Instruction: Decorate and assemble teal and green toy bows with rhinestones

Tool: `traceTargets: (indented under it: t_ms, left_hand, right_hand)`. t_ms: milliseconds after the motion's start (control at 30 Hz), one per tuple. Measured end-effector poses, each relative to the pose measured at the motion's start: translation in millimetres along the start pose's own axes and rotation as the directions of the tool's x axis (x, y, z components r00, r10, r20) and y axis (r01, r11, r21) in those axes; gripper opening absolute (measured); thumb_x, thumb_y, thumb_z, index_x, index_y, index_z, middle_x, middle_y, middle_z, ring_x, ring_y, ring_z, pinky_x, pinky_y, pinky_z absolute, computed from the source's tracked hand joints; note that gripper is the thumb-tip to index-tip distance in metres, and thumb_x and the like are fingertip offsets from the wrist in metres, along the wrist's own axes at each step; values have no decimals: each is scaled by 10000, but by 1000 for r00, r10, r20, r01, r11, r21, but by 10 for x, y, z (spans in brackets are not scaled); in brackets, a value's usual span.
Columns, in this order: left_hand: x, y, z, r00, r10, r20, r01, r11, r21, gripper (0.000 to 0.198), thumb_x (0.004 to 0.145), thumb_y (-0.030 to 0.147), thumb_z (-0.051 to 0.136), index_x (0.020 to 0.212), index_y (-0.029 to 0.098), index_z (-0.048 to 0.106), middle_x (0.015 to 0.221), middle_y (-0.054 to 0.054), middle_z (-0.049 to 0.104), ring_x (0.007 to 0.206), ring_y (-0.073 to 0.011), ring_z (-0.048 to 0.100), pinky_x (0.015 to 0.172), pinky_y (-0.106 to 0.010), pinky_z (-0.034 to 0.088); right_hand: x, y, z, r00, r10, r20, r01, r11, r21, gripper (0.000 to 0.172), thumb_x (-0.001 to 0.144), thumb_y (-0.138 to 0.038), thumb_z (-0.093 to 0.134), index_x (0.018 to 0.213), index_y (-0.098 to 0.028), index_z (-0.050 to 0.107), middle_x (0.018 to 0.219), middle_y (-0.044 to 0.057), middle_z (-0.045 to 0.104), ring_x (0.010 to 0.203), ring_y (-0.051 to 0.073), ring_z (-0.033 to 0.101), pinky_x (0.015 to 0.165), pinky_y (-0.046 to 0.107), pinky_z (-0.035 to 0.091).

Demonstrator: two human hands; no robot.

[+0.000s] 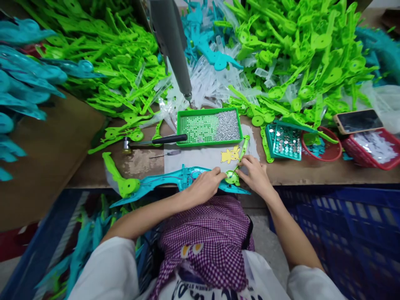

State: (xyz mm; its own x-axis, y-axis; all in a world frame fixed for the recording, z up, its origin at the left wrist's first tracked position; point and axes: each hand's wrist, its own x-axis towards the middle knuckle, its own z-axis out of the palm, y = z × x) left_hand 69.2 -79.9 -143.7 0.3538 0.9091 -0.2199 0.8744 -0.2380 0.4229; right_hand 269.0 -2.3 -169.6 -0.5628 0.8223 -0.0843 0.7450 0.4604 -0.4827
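A long blue plastic part (162, 180) lies along the front edge of the bench, with a green arm-shaped piece (126, 185) at its left end. My left hand (204, 185) rests over the blue part with its fingers closed, its fingertips at the round end of a second green plastic piece (231, 177). From the other side my right hand (254, 176) pinches this second green piece, whose narrow arm points away from me. Both hands' fingertips meet close around the round end. What lies right under the fingers is hidden.
A grey powered screwdriver (176, 54) hangs above a green tray (179, 129) of small screws. A hammer (153, 140) and a thin screwdriver (165, 154) lie left. Teal trays (298, 156), red baskets (345, 146) and a phone (359, 121) stand right. Green parts (115, 54) are heaped behind.
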Motion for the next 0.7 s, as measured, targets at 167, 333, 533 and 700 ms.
traceTargets:
  t_ms: [167,333,533,700]
  left_hand:
    - [93,-56,-27,1000,18,13,-19,995,102,353,915,113,385,1177,219,596,1017,-79,545,694,-141,542,634,-274,436]
    - [91,-47,-57,987,144,73,-157,963,220,309,892,77,397,1105,181,596,999,-87,541,739,-146,550,607,-243,423]
    - [118,-76,-113,987,145,69,-154,977,151,303,907,87,387,1094,158,615,1003,-102,574,751,-159,590,640,-264,460]
    - [88,-271,-72,987,142,-78,-153,975,-161,248,942,173,436,1095,172,631,943,-66,656,845,-159,627,767,-282,496]
  right_hand:
    - [-4,-5,22,1000,-6,-26,5,999,-35,144,912,-367,503,980,-249,550,1194,58,586,1083,257,537,812,416,360]
    - [-53,-20,-15,998,-38,-50,35,997,-71,175,931,-371,488,1012,-246,581,1210,68,609,1089,257,554,844,432,336]
    - [-300,-215,114,939,-282,-199,274,959,-68,290,977,-264,407,1194,-243,598,1211,89,663,1095,200,607,994,425,263]
    - [-377,-240,324,934,-304,-188,290,952,-101,330,980,-250,409,1271,-258,564,1222,84,669,1067,191,625,1024,438,220]
